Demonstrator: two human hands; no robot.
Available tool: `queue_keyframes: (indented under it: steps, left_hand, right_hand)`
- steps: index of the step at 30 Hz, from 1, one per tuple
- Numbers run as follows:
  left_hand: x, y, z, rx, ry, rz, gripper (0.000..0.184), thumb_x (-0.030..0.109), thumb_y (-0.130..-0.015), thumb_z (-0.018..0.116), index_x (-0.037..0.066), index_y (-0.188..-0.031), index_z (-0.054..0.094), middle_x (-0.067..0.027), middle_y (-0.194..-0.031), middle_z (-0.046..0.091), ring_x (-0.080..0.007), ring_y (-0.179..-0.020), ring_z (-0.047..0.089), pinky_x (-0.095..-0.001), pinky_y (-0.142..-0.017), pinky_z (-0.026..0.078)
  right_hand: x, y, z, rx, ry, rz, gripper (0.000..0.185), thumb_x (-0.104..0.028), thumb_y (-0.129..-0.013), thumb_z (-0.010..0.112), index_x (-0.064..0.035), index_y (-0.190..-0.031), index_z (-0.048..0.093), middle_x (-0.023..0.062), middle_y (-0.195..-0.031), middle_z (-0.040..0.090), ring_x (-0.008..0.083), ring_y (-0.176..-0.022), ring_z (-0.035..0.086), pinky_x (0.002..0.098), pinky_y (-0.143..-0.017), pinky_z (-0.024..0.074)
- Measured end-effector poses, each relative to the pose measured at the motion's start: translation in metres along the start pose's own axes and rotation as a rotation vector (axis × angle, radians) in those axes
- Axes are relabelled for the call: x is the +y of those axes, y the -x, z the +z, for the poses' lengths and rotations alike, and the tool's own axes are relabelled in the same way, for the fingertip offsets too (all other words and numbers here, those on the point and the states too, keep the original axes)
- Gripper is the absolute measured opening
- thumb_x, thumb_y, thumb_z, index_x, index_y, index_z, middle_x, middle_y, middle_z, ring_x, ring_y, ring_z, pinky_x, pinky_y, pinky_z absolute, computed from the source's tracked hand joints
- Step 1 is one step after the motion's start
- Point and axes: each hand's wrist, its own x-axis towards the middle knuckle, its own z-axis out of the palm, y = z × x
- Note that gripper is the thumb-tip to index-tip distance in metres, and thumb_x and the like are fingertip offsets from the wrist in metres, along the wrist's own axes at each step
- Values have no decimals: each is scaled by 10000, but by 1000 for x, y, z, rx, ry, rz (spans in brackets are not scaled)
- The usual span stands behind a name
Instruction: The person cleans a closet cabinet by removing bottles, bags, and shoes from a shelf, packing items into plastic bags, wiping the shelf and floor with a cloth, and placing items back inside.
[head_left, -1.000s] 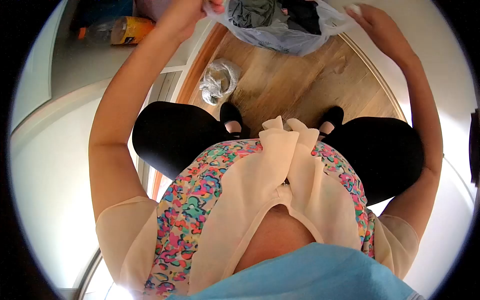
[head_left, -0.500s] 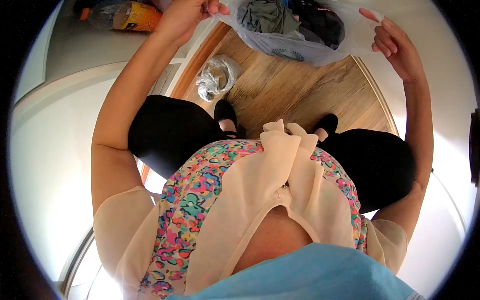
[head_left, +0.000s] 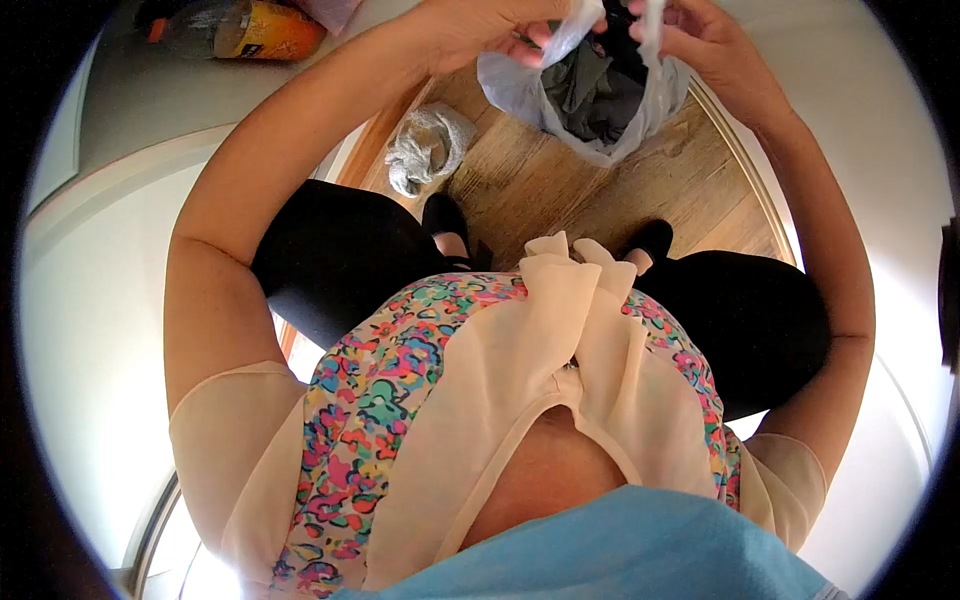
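A thin translucent white plastic bag (head_left: 512, 90) hangs over the wooden floor at the top of the view. Dark folded cloth (head_left: 597, 95), grey-green and black, lies inside it. My left hand (head_left: 505, 28) has its fingers closed around the bag's left handle. On the other side, my right hand (head_left: 705, 45) pinches the right handle, which is bunched upward. The handles stand close together, and the mouth between them is narrowed but still shows the cloth. Part of both hands is cut off by the top edge.
A crumpled grey, shiny bundle (head_left: 430, 145) sits on the wooden floor (head_left: 540, 185) left of the bag. A bottle with an orange label (head_left: 262, 32) lies on a shelf at upper left. My feet in black shoes are below the bag, and a pale wall rises at right.
Both hands have come inward, drawing the bag's handles together. The bag's mouth, stretched wide before, is now narrower, and the bag hangs slightly lower in view.
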Motion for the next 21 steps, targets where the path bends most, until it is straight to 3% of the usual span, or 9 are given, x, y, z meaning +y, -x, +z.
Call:
queue_keyframes:
  steps: [5, 10, 12, 14, 15, 16, 17, 18, 21]
  left_hand:
    - [-8, -10, 16, 23, -25, -142, 334, 442, -946, 628, 109, -942, 651, 29, -670, 528, -79, -564, 516, -244, -494, 418]
    - [-12, -19, 28, 47, -180, -159, 270, 365, -934, 624, 107, -861, 656, 9, -608, 535, -109, -528, 529, -269, -466, 405]
    - [-13, -22, 28, 46, -235, -167, 257, 334, -923, 629, 96, -832, 663, -16, -592, 557, -135, -534, 562, -300, -467, 423]
    - [-6, -21, 33, 243, -947, 32, 277, 275, -929, 582, 57, -774, 655, -77, -580, 589, -202, -583, 625, -374, -510, 468]
    - [-7, -21, 29, 244, -951, 36, 277, 275, -929, 582, 57, -774, 655, -77, -580, 589, -202, -583, 625, -374, -510, 468]
    - [-13, -19, 20, 354, -1339, 153, 276, 259, -918, 576, 43, -763, 653, -93, -590, 598, -231, -601, 636, -401, -544, 483]
    - [-21, -15, 5, 417, -1418, 152, 275, 272, -920, 569, 48, -790, 662, -92, -615, 611, -222, -605, 640, -386, -538, 485]
    - [-30, -12, -14, 444, -1384, 66, 277, 286, -923, 562, 54, -817, 670, -92, -640, 624, -213, -610, 643, -372, -531, 486]
    - [-69, -9, -64, 406, -1090, -337, 302, 327, -930, 541, 69, -897, 696, -91, -715, 664, -187, -622, 653, -330, -513, 491]
  right_hand:
    - [9, -6, 29, -282, -318, 87, 697, -32, -903, 618, -58, -1531, 316, -17, -1183, 591, 63, -1072, 531, 248, -905, 436]
    - [7, -8, 30, -188, -63, -16, 485, -75, -850, 672, -12, -1311, 534, 48, -1145, 639, 129, -1014, 594, 288, -888, 468]
    - [-10, -9, 31, -47, 724, -244, 302, -100, -822, 695, 11, -1092, 614, 141, -1042, 683, 182, -875, 642, 341, -782, 508]
    - [-8, -8, 23, -62, 951, -230, 272, -123, -832, 688, 19, -1055, 621, 172, -996, 682, 217, -825, 648, 366, -740, 509]
    - [-6, -9, 14, -74, 1183, -217, 252, -146, -842, 680, 26, -1018, 627, 203, -949, 682, 252, -774, 655, 392, -698, 509]
    - [6, -7, 3, -73, 1185, -221, 252, -146, -842, 680, 26, -1018, 627, 203, -949, 682, 252, -774, 655, 392, -698, 509]
    - [28, -2, -12, -62, 1272, -213, 306, -290, -932, 574, -15, -1047, 646, 116, -798, 600, 212, -695, 579, 361, -691, 489]
    - [53, 3, -28, -48, 1361, -208, 429, -434, -1022, 467, -57, -1075, 664, 29, -648, 518, 172, -615, 503, 330, -683, 469]
    - [123, 27, -52, 35, 1092, 39, 380, -423, -1005, 513, -75, -964, 659, 91, -752, 619, 234, -672, 551, 366, -700, 477]
